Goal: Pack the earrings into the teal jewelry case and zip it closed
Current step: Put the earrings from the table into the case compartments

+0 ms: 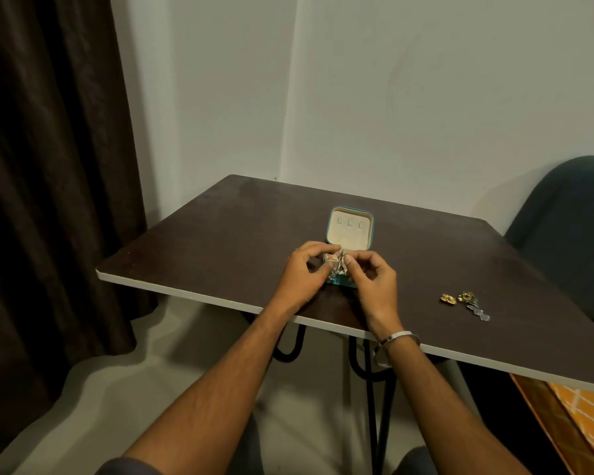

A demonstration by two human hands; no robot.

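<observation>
Head view: our left hand [300, 269] and right hand [371, 274] both pinch a dangling earring [339, 262] over the open teal jewelry case [349, 231] mid-desk [220, 234]; we'd seat it gently before fetching the loose earrings [465, 303] lying well right.

A dark brown table [240, 234] with a pale edge stands in a corner of the room on black bent-rod legs [374, 389]. Behind it rise plain grey-white walls [426, 97], meeting in a corner above the table's far end. A heavy dark curtain [48, 166] hangs at the left down to the pale floor [134, 389]. A dark teal chair [570, 217] stands at the right, and orange patterned fabric [583, 416] shows beneath the table's right edge. The light is dim and even.
</observation>
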